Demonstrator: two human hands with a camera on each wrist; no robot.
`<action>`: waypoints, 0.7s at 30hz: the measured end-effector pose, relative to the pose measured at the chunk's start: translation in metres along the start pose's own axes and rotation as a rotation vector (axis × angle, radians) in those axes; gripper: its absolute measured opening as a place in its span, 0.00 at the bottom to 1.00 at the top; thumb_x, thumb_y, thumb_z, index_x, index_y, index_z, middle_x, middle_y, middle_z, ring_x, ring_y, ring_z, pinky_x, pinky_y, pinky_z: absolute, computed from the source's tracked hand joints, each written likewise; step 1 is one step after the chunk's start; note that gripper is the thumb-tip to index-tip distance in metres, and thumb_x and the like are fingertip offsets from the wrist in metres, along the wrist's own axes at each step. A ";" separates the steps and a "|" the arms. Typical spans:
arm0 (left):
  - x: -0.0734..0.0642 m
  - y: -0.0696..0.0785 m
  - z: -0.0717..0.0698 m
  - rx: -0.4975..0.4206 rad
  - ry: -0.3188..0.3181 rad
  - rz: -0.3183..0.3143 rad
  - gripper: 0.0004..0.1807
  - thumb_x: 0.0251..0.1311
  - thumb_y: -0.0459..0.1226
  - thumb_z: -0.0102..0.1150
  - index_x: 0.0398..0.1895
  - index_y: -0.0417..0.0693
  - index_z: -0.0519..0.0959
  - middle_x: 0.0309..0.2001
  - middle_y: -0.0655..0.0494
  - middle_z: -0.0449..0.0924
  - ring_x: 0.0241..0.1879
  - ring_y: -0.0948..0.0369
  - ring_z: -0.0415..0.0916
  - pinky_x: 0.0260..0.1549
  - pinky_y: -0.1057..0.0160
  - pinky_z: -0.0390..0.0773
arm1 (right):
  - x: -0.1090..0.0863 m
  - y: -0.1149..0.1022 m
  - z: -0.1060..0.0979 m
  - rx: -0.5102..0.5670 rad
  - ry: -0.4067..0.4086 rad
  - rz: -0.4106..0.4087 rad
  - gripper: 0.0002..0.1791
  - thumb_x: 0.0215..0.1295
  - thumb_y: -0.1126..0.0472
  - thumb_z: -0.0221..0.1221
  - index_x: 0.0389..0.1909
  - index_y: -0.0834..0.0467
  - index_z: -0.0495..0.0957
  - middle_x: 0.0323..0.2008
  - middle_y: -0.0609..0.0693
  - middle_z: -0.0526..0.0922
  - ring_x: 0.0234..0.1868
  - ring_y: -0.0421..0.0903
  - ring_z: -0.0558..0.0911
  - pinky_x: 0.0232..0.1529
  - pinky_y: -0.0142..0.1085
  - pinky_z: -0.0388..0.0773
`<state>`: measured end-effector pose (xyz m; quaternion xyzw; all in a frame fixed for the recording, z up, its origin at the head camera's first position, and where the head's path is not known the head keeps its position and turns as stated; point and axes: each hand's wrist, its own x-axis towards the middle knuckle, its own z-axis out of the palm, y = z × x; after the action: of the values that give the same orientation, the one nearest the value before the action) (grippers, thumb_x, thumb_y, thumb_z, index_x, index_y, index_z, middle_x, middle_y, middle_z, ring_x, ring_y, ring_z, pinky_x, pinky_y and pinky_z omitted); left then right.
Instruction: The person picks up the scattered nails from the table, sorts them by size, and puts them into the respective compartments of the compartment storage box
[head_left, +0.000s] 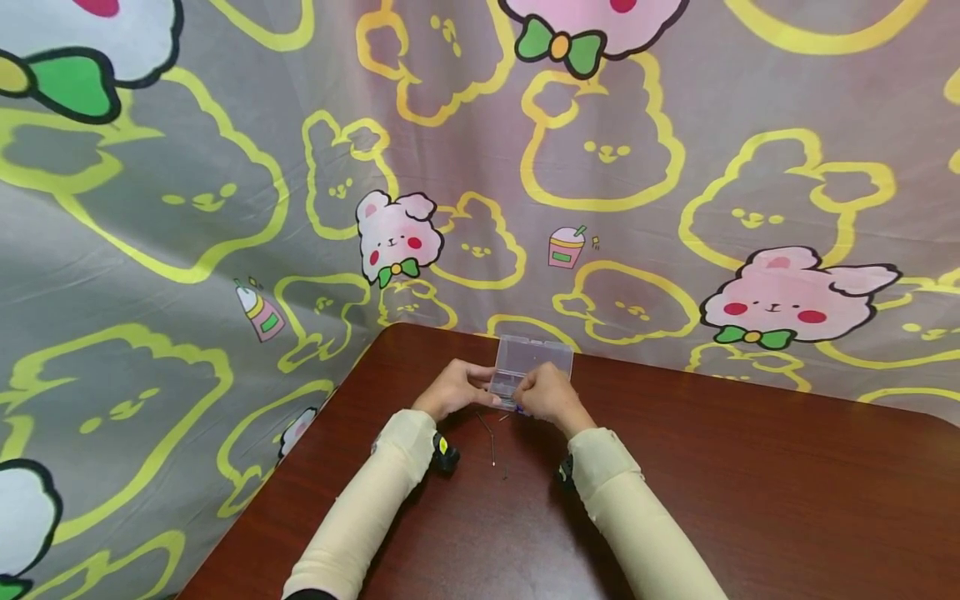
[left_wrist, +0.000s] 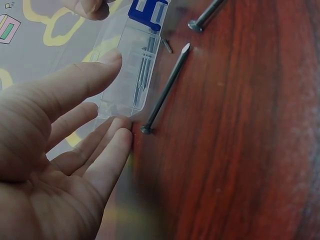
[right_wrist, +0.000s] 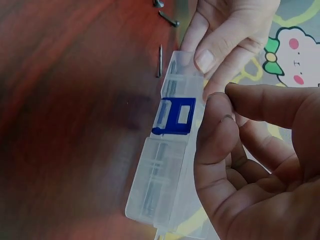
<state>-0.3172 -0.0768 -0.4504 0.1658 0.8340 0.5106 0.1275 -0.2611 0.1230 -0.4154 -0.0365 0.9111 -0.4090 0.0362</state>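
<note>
A clear plastic compartment box (head_left: 504, 382) stands with its lid (head_left: 534, 353) raised, and a blue latch (right_wrist: 177, 117) sits at its front. Several nails (left_wrist: 142, 75) lie inside its compartments. My left hand (head_left: 457, 387) grips the left end of the box, thumb over the front corner and fingers along the side. Over the box's front, my right hand (head_left: 551, 394) is curled with thumb and forefinger tips together; no object shows between them. A dark nail (left_wrist: 167, 90) lies on the table just before the box, near the left fingertips.
Other loose nails, including a larger one (left_wrist: 207, 15) and a tiny one (left_wrist: 166, 46), are scattered on the brown wooden table (head_left: 735, 483) in front of the box. A patterned curtain (head_left: 630, 158) hangs behind and to the left of the table.
</note>
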 end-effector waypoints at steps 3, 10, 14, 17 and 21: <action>0.000 -0.001 0.000 0.002 0.002 -0.002 0.34 0.48 0.32 0.79 0.62 0.40 0.79 0.53 0.48 0.84 0.47 0.58 0.82 0.41 0.63 0.80 | -0.003 -0.001 0.002 -0.021 -0.011 -0.008 0.07 0.59 0.65 0.66 0.23 0.59 0.89 0.13 0.46 0.80 0.16 0.43 0.77 0.45 0.61 0.75; 0.000 -0.001 -0.001 0.024 0.007 -0.006 0.33 0.49 0.34 0.80 0.62 0.42 0.80 0.57 0.49 0.82 0.50 0.57 0.80 0.44 0.61 0.80 | -0.008 0.002 0.006 0.030 -0.033 -0.032 0.06 0.58 0.67 0.65 0.24 0.62 0.88 0.11 0.46 0.79 0.15 0.43 0.76 0.19 0.36 0.75; -0.001 0.000 -0.001 0.024 0.005 -0.010 0.33 0.49 0.34 0.80 0.62 0.42 0.80 0.57 0.48 0.81 0.51 0.56 0.80 0.44 0.61 0.80 | -0.012 0.004 0.009 0.036 -0.038 -0.047 0.06 0.57 0.69 0.65 0.23 0.62 0.88 0.11 0.46 0.79 0.15 0.43 0.77 0.18 0.35 0.73; -0.001 0.000 -0.001 0.028 0.000 -0.012 0.34 0.49 0.35 0.80 0.62 0.43 0.80 0.58 0.48 0.81 0.51 0.56 0.80 0.45 0.60 0.80 | -0.014 0.004 0.012 0.023 -0.047 -0.058 0.06 0.56 0.69 0.66 0.22 0.61 0.88 0.11 0.45 0.79 0.14 0.42 0.77 0.18 0.35 0.73; 0.000 0.000 -0.001 0.035 -0.004 -0.013 0.34 0.49 0.36 0.80 0.62 0.44 0.80 0.59 0.49 0.80 0.51 0.57 0.80 0.45 0.60 0.80 | -0.017 0.003 0.016 0.001 -0.054 -0.066 0.07 0.56 0.68 0.67 0.21 0.60 0.88 0.10 0.44 0.79 0.13 0.41 0.77 0.17 0.33 0.72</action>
<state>-0.3177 -0.0780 -0.4502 0.1635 0.8436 0.4948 0.1297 -0.2428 0.1144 -0.4278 -0.0776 0.9078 -0.4094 0.0473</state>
